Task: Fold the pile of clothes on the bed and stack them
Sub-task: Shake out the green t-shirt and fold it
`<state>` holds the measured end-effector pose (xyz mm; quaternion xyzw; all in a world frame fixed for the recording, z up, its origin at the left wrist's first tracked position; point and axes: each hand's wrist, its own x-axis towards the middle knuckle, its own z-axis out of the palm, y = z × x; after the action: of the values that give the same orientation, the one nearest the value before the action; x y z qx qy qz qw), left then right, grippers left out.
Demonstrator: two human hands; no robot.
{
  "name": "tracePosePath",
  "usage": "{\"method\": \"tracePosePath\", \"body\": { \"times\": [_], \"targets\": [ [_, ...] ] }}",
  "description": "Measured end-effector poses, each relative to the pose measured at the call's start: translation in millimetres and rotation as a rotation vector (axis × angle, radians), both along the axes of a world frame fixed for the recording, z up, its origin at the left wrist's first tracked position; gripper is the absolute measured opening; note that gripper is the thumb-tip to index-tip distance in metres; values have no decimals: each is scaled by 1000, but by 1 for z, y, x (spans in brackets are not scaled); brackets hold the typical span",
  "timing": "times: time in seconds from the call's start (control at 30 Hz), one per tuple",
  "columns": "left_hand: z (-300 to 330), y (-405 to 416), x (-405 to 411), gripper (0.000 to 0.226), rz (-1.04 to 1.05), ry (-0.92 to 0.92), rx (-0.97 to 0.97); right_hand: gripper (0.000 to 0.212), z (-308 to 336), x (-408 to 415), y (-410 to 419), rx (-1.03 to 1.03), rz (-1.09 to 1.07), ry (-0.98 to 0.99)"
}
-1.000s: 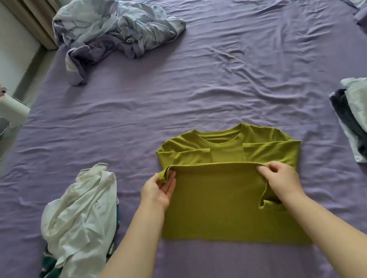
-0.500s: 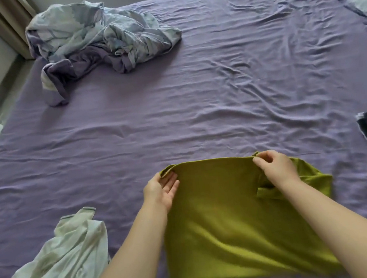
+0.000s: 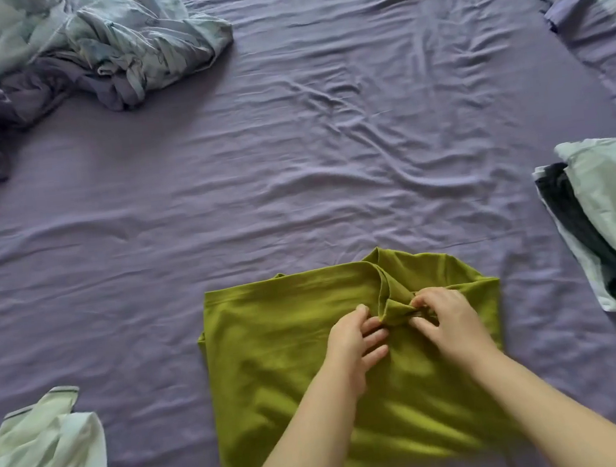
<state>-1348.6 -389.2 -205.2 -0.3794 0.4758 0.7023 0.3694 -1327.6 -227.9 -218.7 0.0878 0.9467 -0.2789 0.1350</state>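
On the purple bed (image 3: 291, 166), our left hand (image 3: 353, 337) and right hand (image 3: 448, 319) pinch a bunched flap of the half-folded green shirt (image 3: 281, 351); a folded stack (image 3: 612, 221) waits right, an unfolded pile (image 3: 45, 466) left.

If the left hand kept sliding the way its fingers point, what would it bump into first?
Most likely the right hand. The left hand points right across the green shirt, toward the small raised fold pinched between them, with the right hand just beyond it.
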Motion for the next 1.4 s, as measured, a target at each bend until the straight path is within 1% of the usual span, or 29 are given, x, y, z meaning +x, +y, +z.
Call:
{"method": "tracePosePath", "body": {
  "times": [0.1, 0.17, 0.23, 0.3, 0.37, 0.43, 0.47, 0.6, 0.73, 0.77, 0.87, 0.9, 0.93, 1.0, 1.07, 1.13, 1.23, 1.33, 1.4],
  "targets": [
    [5, 18, -5, 33, 27, 2, 47, 14, 2, 0, 5, -81, -155, 116],
    [12, 31, -10, 32, 43, 24, 111, 12, 6, -3, 14, -94, -296, 222],
    [17, 45, -16, 32, 38, 88, 156, 13, 9, -10, 27, -103, -399, 301],
    [21, 59, -21, 33, 5, 164, 149, 13, 8, -17, 42, -156, -507, 292],
    [22, 68, -22, 36, -17, 203, 96, 15, 3, -18, 55, -253, -595, 173],
    [20, 72, -19, 36, -37, 223, 52, 23, -2, -8, 59, -291, -605, 41],
    [18, 72, -17, 37, -49, 234, 40, 26, -4, 0, 59, -278, -588, 11],
    [12, 73, -8, 33, -41, 256, -12, 31, -8, 35, 50, -199, -498, 74],
    [12, 74, 13, 26, -63, 274, -58, 34, -12, 50, 44, -226, -443, -46],
    [12, 74, 20, 23, -71, 272, -62, 34, -11, 50, 44, -238, -441, -46],
    [10, 75, 44, 20, -40, 229, -40, 22, -7, 46, 56, -208, -501, 99],
    [10, 75, 50, 20, -31, 213, -33, 21, -6, 47, 61, -183, -519, 112],
    [10, 75, 56, 20, -28, 198, -30, 25, -5, 50, 65, -162, -529, 90],
    [11, 77, 63, 20, -23, 183, -27, 43, -8, 57, 68, -159, -565, 6],
    [14, 79, 66, 21, -23, 185, -28, 64, -10, 62, 65, -210, -648, -71],
    [18, 79, 67, 23, -34, 193, -30, 76, -10, 63, 58, -253, -679, -144],
    [23, 76, 67, 27, -60, 205, -36, 79, -11, 62, 52, -344, -631, -192],
    [25, 67, 65, 29, -77, 218, -42, 86, -5, 55, 53, -565, -606, -203],
    [27, 60, 62, 29, -68, 228, -41, 92, 4, 48, 49, -710, -542, -208]
  ]
}}
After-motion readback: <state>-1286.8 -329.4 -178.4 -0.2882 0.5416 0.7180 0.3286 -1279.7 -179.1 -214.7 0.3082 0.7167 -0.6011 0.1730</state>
